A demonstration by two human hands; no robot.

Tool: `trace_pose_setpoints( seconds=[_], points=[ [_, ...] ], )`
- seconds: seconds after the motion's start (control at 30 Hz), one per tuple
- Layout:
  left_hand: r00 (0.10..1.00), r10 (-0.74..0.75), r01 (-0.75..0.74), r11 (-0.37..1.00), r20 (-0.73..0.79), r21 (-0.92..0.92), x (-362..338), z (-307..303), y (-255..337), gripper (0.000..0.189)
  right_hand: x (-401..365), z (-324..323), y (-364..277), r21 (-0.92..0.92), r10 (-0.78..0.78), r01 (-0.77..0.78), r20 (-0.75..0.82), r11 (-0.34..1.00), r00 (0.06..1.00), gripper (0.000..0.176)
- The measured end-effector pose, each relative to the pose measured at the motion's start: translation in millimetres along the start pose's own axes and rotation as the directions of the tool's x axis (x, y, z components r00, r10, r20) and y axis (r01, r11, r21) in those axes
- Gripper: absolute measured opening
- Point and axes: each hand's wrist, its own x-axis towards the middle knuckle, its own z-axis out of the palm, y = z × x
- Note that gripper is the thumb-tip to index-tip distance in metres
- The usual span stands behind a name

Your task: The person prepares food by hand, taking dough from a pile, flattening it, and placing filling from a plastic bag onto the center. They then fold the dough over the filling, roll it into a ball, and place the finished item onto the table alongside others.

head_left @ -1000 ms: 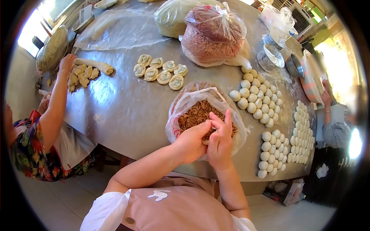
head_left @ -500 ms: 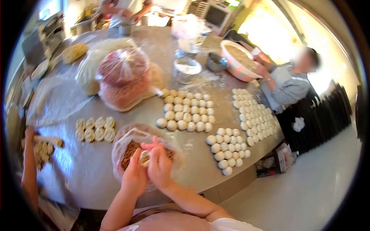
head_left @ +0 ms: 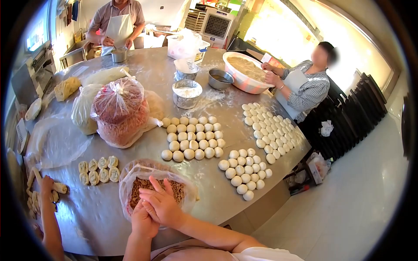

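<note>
We hold our left hand, fingers curled, against our right hand, fingers partly spread, above the near side of the open bag on the surface, presumably for easy reach, any grip hidden from us so we cannot tell.

Air cooler at back, black stack right

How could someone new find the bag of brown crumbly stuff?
Find the big metal table. On its near side, the left hand and right hand meet over a clear plastic bag. Its wide-open mouth shows brown crumbly stuff, while the pink bag farther back is gathered shut.
</note>
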Motion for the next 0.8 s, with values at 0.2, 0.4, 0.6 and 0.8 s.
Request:
trace_pose_setpoints(
  seconds=[0.2, 0.4, 0.6, 0.8],
  points=[
    [0.986, 0.090, -0.082, 0.995, -0.140, 0.059, -4.1, 24.8, 3.7, 0.038, 1.4, 11.2, 3.2, 0.387, 0.233, -0.206, -0.024, 0.899, 0.972, 0.023],
    [0.945, 0.328, -0.285, 0.839, -0.012, 0.463, -4.8, 3.4, -4.9, 0.040, 9.1, 8.3, -2.9, 0.676, 0.453, -0.410, 0.125, 0.612, 0.883, 0.051],
    [0.756, 0.606, -0.483, 0.258, 0.249, 0.837, 0.2, 4.5, 0.1, 0.045, 6.7, 5.2, -16.9, 0.657, 0.384, -0.476, 0.293, 0.584, 0.875, 0.061],
    [0.749, 0.550, -0.520, 0.141, 0.370, 0.842, -0.2, 11.4, 9.9, 0.084, 6.5, 1.5, -21.5, 0.668, 0.529, -0.675, 0.467, 0.314, 0.709, 0.038]
  ],
)
